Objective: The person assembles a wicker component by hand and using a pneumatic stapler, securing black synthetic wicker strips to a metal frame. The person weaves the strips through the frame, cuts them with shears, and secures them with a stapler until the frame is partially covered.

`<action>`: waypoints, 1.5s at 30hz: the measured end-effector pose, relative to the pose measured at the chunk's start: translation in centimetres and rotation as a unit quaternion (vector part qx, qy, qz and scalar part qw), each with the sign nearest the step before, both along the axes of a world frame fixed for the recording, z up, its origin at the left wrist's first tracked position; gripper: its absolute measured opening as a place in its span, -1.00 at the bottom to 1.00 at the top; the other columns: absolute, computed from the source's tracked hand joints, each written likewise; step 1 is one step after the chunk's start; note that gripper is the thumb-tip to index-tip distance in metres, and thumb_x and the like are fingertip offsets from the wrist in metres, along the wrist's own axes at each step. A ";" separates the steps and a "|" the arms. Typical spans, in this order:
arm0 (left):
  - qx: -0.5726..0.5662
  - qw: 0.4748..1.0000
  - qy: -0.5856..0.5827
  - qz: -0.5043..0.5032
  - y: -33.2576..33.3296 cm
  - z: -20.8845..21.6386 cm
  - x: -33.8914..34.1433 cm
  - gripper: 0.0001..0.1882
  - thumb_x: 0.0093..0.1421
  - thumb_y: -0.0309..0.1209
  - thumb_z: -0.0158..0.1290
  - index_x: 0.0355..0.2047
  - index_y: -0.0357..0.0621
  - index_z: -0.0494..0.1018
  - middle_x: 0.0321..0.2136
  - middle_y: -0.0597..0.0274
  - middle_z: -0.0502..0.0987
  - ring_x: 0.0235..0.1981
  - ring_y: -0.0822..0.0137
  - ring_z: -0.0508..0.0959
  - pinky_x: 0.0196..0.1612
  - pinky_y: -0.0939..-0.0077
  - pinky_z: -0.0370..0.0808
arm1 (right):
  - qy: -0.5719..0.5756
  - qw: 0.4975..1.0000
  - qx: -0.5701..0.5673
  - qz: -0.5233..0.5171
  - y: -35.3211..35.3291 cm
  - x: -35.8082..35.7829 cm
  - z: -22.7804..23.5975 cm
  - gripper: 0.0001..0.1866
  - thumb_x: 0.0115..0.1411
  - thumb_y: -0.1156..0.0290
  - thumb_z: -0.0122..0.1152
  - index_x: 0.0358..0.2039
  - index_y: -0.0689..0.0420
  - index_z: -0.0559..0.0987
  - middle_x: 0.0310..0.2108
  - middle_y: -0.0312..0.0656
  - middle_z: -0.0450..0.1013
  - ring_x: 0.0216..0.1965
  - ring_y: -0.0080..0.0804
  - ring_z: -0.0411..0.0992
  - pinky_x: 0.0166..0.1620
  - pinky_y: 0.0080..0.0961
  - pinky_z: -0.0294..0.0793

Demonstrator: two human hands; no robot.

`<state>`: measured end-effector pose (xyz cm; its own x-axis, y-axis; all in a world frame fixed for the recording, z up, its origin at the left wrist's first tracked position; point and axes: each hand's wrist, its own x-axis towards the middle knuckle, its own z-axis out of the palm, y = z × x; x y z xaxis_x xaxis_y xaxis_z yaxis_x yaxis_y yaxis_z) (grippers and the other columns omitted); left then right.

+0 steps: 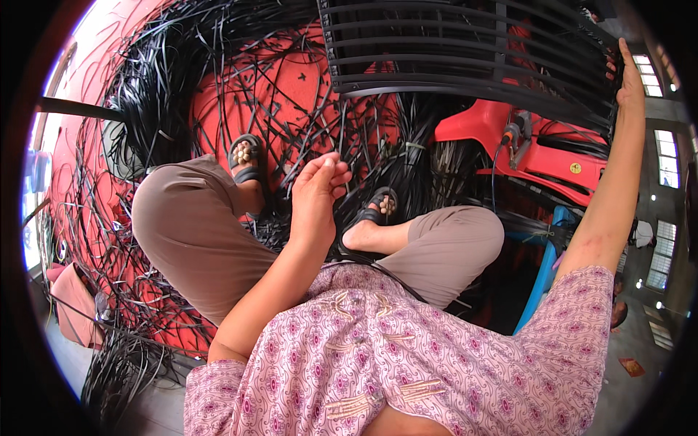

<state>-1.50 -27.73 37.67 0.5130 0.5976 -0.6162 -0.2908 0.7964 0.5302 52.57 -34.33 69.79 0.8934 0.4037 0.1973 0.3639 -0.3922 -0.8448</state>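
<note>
My left hand [320,182] is raised above my lap, with fingers curled and the thumb pressed to them. Whatever lies between those fingertips, if anything, is too small to make out. At the upper right, my right arm reaches far out, and my right hand [630,83] grips the right edge of a black slatted frame [429,45]. Some of its fingertips show through the slats at that edge. The frame has long curved bars and stands tilted beyond my feet, partly over a red plastic stool [480,120]. A power drill [515,134] rests on the stool.
Black flat strips [163,87] lie in a thick heap at the left, with loose pieces scattered over the red floor covering [302,73]. A strip bundle [414,156] lies beside my sandalled foot. A blue curved object [539,280] stands at my right, a pink object [75,305] at far left.
</note>
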 end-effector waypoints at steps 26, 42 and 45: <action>-0.106 0.932 -0.296 0.178 35.6 0.6 12.2 -0.76 0.35 -0.52 -0.19 -0.05 -0.34 0.38 -0.12 -0.09 0.57 -0.11 -0.02 0.61 -0.01 0.00 0.59 | 0.214 0.956 0.065 0.192 23.5 -5.7 1.9 -0.82 0.31 0.22 0.10 -0.35 0.03 0.49 -0.62 -0.25 0.36 -0.66 -0.40 0.31 -0.64 -0.42 0.28; 0.286 0.894 -0.311 0.150 36.4 16.3 5.9 -0.92 0.18 -0.47 0.22 -0.39 -0.13 0.52 -0.47 0.30 0.57 -0.46 0.42 0.56 -0.27 0.46 0.57 | 0.261 0.930 0.253 0.052 3.9 -20.0 -4.2 -0.56 0.19 -0.16 0.21 -0.40 -0.01 0.60 -0.77 -0.51 0.14 -0.77 -0.64 0.02 -0.65 -0.63 -0.03; 0.313 0.886 -0.310 0.147 30.3 20.8 5.1 -0.91 0.16 -0.48 0.23 -0.44 -0.10 0.52 -0.51 0.37 0.55 -0.50 0.49 0.52 -0.34 0.53 0.53 | 0.239 0.935 0.260 -0.038 -1.6 -26.7 -8.0 -0.44 0.20 -0.31 0.05 -0.32 -0.01 0.56 -0.61 -0.40 0.37 -0.56 -0.47 0.36 -0.44 -0.47 0.34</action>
<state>3.64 2.53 58.50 0.4028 0.8861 0.2294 -0.8264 0.2443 0.5074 25.89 -35.94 61.80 0.9516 0.2969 -0.0800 -0.1168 0.1084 -0.9872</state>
